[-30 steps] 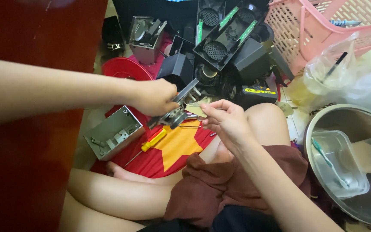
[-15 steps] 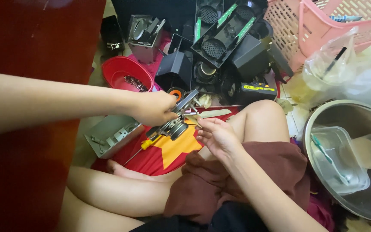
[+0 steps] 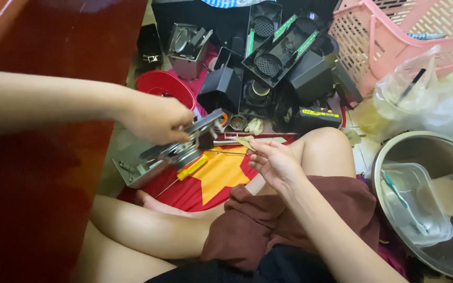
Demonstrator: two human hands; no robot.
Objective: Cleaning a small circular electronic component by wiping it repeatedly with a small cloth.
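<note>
While both hands work over the lap, layout left to right:
cabinet: dark red wood panel (image 3: 43,36) fills the left edge, beside the person's bare legs.
metal box: grey open case (image 3: 132,170) on the floor, just under the left hand.
left hand: (image 3: 155,118) closed around a grey metal mechanism (image 3: 195,139), held tilted above the red cloth (image 3: 195,191).
screwdriver: yellow handle (image 3: 191,167), lying on the cloth below the mechanism.
bowl: red plastic (image 3: 164,86), behind the left hand.
right hand: (image 3: 273,162) fingers pinched narrow on a thin wire (image 3: 226,153) that runs toward the mechanism; small pale scrap at the fingertips, cannot tell what.
black parts: speaker housings (image 3: 273,50) piled behind, near the knee.
basket: pink, slotted (image 3: 373,36), top right.
basin: metal (image 3: 394,152), far right, clear plastic tub (image 3: 415,204) inside.
</note>
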